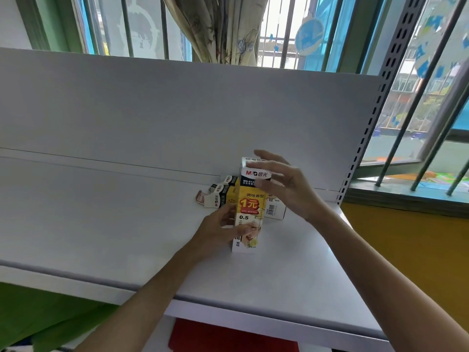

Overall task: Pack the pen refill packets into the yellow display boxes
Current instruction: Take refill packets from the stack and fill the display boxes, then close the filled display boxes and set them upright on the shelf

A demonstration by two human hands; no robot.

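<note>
Around the upright yellow box (250,214): shelf (101,224) open at nine o'clock; flattened boxes (218,196) crowd eleven, white carton (275,209) at two.

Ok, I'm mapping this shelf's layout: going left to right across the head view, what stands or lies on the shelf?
From the left: toppled open boxes → upright yellow box → white barcode box → perforated shelf post.

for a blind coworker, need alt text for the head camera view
Two hands hold an upright yellow box on a white shelf: the left hand grips its lower part, the right hand pinches its top flap. More boxes lie behind it.
</note>
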